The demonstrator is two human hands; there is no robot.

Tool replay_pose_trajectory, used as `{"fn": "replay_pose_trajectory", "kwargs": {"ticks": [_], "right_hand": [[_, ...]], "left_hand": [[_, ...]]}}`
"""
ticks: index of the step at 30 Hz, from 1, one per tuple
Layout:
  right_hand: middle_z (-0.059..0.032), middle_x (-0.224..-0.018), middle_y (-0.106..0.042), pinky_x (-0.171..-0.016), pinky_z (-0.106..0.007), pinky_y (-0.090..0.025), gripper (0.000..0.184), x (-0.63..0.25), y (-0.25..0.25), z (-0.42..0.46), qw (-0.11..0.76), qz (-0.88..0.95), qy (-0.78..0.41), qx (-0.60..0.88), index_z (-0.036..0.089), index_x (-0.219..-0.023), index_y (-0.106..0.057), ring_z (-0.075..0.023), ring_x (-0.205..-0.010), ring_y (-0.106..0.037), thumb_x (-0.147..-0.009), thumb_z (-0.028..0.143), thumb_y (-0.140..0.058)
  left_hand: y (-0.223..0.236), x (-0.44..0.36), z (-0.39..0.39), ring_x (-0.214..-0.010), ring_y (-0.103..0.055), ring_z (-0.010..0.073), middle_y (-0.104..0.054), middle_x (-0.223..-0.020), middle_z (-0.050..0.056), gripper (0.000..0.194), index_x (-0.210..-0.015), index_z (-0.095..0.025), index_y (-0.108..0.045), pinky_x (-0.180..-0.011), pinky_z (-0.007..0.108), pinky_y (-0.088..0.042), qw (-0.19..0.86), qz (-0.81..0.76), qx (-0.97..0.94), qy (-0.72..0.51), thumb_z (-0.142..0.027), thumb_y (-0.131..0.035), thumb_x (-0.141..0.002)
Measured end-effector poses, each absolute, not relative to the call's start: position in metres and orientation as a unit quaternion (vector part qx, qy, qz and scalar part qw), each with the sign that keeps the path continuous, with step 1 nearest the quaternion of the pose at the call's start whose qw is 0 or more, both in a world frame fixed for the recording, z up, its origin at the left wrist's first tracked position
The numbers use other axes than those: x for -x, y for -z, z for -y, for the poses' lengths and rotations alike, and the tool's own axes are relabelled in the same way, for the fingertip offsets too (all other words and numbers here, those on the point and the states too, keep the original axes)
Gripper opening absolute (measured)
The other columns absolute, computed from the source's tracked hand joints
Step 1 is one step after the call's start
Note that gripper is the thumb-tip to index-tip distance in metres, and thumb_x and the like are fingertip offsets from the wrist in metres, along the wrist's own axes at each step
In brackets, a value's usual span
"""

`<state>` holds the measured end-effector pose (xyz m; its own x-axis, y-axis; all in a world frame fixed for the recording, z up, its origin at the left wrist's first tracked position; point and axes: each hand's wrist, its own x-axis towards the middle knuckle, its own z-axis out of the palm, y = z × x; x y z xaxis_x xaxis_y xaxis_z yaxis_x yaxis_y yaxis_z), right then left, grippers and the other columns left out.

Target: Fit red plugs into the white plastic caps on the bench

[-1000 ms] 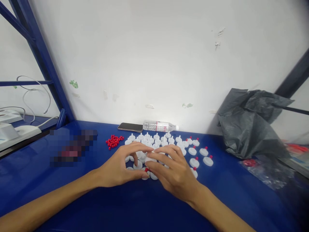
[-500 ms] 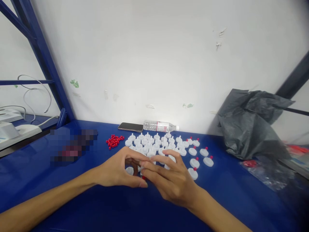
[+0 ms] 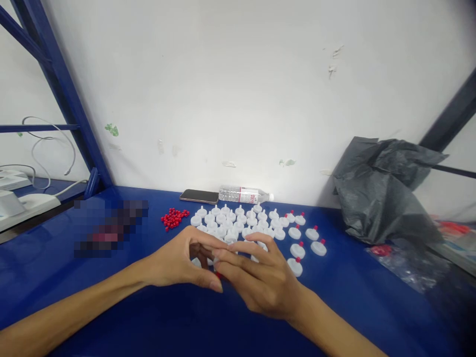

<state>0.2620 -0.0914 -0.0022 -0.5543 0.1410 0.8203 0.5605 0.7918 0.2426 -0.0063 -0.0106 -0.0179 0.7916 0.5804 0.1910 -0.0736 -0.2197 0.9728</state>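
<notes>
My left hand [image 3: 178, 260] is curled into a C, its thumb low and its fingertips meeting those of my right hand [image 3: 260, 272]. The right fingers are bent and closed together. Between the hands a small red cap [image 3: 218, 274] peeks out beneath the right fingertips, at what seems to be a white nozzle lid, mostly hidden by the fingers. Behind the hands stand many white nozzle lids [image 3: 221, 218], spouts up, without red caps. To the right, several white lids with red caps [image 3: 295, 267] rest on the blue table. Loose red caps [image 3: 173, 218] lie in a pile at the left.
A phone [image 3: 200, 196] and a clear plastic bottle [image 3: 243, 194] lie along the wall. A dark grey plastic bag [image 3: 383, 188] and a clear bag [image 3: 412, 270] are at the right. Blue rack posts [image 3: 67, 94] rise at the left, beside white devices with cables.
The whole view has shifted slightly, so everything sits a little further left. My hands keep nearly the same pose, fingertips together. A little more red shows between them.
</notes>
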Motion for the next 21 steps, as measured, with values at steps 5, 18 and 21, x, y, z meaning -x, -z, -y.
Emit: {"fn": "replay_pose_trajectory", "kwargs": {"ticks": [5, 18, 21], "right_hand": [[-0.0024, -0.119, -0.104, -0.099, -0.041, -0.082, 0.022, -0.283, -0.012, 0.077, 0.440, 0.842, 0.194, 0.247, 0.027, -0.127, -0.092, -0.0248, -0.102, -0.099, -0.115, 0.013, -0.080], [-0.0077, -0.117, -0.100, -0.111, -0.055, -0.075, 0.025, -0.371, -0.060, 0.057, 0.268, 0.785, -0.034, 0.558, 0.033, -0.099, -0.095, -0.0361, -0.114, -0.094, -0.111, 0.049, -0.080], [-0.0052, -0.104, -0.099, -0.094, -0.045, -0.074, 0.022, -0.374, -0.056, 0.055, 0.232, 0.802, -0.071, 0.546, 0.033, -0.093, -0.095, -0.0308, -0.098, -0.093, -0.109, 0.044, -0.085]], "left_hand": [[-0.007, 0.033, -0.007, -0.083, -0.079, 0.0229, -0.095, -0.110, 0.013, 0.061, -0.137, -0.020, -0.098, -0.062, 0.026, -0.057, 0.474, -0.264, -0.777, -0.320, -0.074, -0.092, -0.110], [-0.054, 0.078, -0.033, -0.082, -0.078, 0.0270, -0.088, -0.093, 0.002, 0.045, -0.124, -0.024, -0.088, -0.073, 0.032, -0.051, 0.283, -0.497, -0.820, 0.027, -0.048, -0.093, -0.086], [-0.049, 0.077, -0.031, -0.074, -0.076, 0.0245, -0.083, -0.087, -0.002, 0.042, -0.120, -0.025, -0.085, -0.069, 0.030, -0.050, 0.302, -0.489, -0.818, 0.016, -0.050, -0.096, -0.088]]}}
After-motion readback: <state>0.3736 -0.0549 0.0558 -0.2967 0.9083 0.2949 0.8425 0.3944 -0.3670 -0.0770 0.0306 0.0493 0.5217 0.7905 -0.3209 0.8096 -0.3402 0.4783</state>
